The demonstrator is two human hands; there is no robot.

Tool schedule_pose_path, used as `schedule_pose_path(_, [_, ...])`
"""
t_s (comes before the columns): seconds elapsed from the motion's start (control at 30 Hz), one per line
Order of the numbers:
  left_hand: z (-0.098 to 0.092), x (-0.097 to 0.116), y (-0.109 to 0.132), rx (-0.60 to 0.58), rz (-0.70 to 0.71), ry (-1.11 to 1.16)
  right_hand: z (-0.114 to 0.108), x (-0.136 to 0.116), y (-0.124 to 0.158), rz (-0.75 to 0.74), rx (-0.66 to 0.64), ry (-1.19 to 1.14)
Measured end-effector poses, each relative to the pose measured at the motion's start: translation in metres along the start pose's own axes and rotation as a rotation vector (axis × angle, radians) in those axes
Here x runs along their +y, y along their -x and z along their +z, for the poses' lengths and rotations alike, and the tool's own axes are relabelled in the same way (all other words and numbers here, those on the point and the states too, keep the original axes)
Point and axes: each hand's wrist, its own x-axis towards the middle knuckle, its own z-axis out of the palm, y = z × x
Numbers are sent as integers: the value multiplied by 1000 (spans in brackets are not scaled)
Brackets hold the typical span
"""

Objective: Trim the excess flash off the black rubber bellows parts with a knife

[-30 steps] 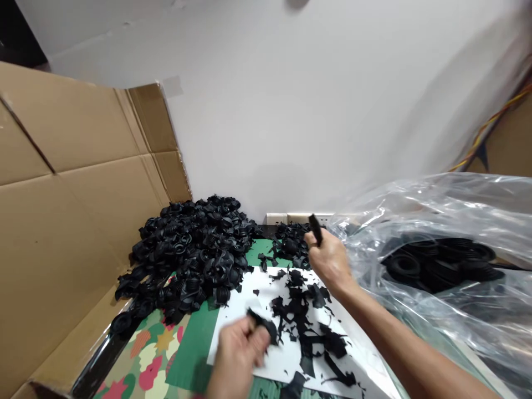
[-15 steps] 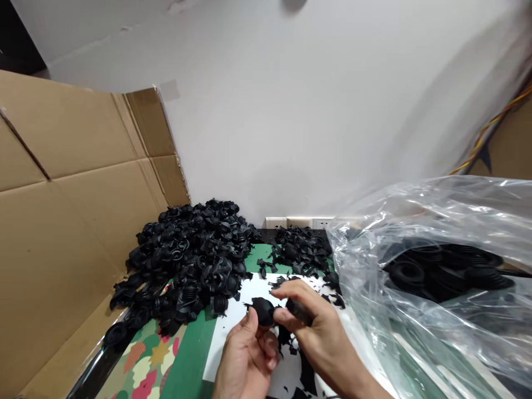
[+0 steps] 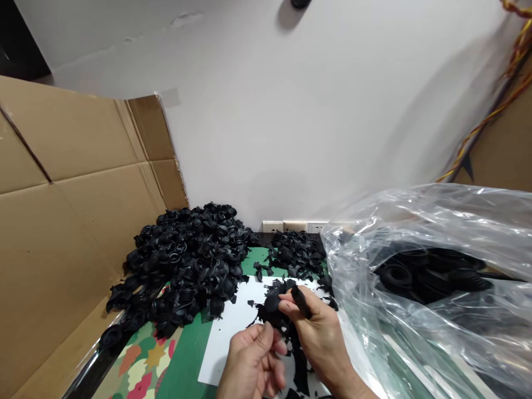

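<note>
My right hand [image 3: 320, 327] is closed around a black stick-like tool [image 3: 301, 302] whose tip I cannot make out. Its thumb and forefinger are at the edge of a round, domed black rubber part [image 3: 272, 303], seemingly pinching it above the scraps. My left hand [image 3: 254, 357] is lower and to the left, apart from that part. Its fingers are loosely curled, with nothing visible between them. Torn black rubber scraps [image 3: 297, 352] lie on the white sheet [image 3: 222, 346] under and between my hands.
A large heap of ribbed black rubber parts [image 3: 191, 260] stands at left, against a cardboard panel [image 3: 83, 221]. Behind my hands is a smaller scrap pile [image 3: 297, 252]. A clear plastic bag [image 3: 353, 266] at right holds black ribbed parts [image 3: 432, 271]. Wall sockets [image 3: 295, 226] sit behind.
The domed rubber part has left my left fingers and is now by my right fingertips, farther forward. My left hand has drawn back slightly. The view has shifted a little.
</note>
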Motion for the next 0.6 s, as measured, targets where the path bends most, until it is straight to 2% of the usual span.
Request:
schedule_pose_path(0.03, [-3, 3, 1, 44, 65, -88, -3, 0, -2, 16, -22, 15])
schedule_pose_path(0.13, [-9, 18, 5, 222, 434, -268, -6, -2, -4, 42, -84, 20])
schedule_pose_path(0.17, [-9, 23, 6, 235, 514, -309, -5, -5, -4, 40, -105, 13])
schedule_pose_path(0.2, [-8, 28, 8, 190, 536, -341, -5, -8, -4, 35, -134, 5])
schedule_pose_path(0.3, [-2, 35, 9, -52, 452, -418, -5, -19, -3, 33, -208, -17])
schedule_pose_path(0.33, [-1, 34, 9, -93, 414, -440, -8, -23, -3, 47, -210, -24])
schedule_pose_path(0.5, [-2, 25, 7, -34, 312, -421, -33, -30, -10, 259, -73, -139])
schedule_pose_path(0.6, [-3, 20, 7, -13, 302, -354, -43, -32, -10, 341, -51, -242])
